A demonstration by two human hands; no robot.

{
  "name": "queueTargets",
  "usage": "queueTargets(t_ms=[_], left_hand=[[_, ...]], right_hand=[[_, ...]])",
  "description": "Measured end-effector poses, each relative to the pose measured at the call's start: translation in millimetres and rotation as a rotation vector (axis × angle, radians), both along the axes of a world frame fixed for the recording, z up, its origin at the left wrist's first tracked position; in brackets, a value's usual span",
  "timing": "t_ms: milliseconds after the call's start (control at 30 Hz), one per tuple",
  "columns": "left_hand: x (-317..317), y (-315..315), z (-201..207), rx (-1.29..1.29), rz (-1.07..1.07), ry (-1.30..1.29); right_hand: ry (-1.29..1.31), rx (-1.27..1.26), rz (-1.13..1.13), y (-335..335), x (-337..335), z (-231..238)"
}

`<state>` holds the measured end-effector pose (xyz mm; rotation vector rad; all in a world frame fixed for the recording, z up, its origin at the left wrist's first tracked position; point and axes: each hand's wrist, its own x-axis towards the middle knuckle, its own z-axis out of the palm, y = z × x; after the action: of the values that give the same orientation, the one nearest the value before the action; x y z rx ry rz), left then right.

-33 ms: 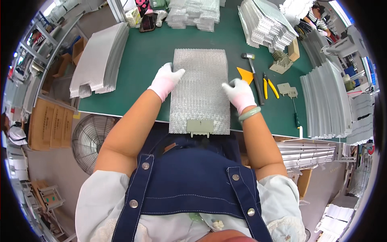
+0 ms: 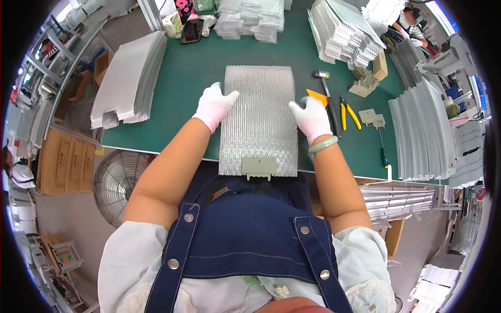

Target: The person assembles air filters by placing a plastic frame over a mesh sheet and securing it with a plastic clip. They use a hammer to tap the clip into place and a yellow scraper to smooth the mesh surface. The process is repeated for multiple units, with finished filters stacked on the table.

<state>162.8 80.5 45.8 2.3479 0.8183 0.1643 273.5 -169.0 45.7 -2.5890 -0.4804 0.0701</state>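
Note:
A silver honeycomb-textured panel (image 2: 259, 115) lies before me, its near end jutting past the table's front edge. A small grey-green plastic piece with prongs (image 2: 258, 166) is at that near end. My left hand (image 2: 215, 107), in a white glove, is at the panel's left edge, thumb over the surface and fingers apart from it. At the right edge is my gloved right hand (image 2: 312, 117), its thumb tip at the border and its index finger spread away. An orange scraper (image 2: 317, 97) and a hammer (image 2: 332, 104) lie just beyond the right hand.
Yellow-handled cutters (image 2: 350, 113), flat grey-green pieces (image 2: 372, 118) and a thin screwdriver (image 2: 384, 155) lie on the right. Panel stacks stand at left (image 2: 130, 78), far right (image 2: 344, 31) and right (image 2: 422, 130). A floor fan (image 2: 121, 182) stands below left; a co-worker (image 2: 409, 26) is in the background.
The right thumb has stretched out slightly and the right fingers stand a little higher over the orange scraper. The whole view has shifted down slightly; the panel keeps its place between my hands.

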Motion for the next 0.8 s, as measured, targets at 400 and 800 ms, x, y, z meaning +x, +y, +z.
queueTargets(t_ms=[400,800], left_hand=[[16.8,-1.4,-35.6,0.255,0.049,-0.358],[25.4,-11.5,-53.6,0.617,-0.025,0.002]], right_hand=[[-0.13,-0.223,0.008,71.8,44.0,-14.6],[-0.316,-0.337,0.09,85.0,44.1,-58.7]])
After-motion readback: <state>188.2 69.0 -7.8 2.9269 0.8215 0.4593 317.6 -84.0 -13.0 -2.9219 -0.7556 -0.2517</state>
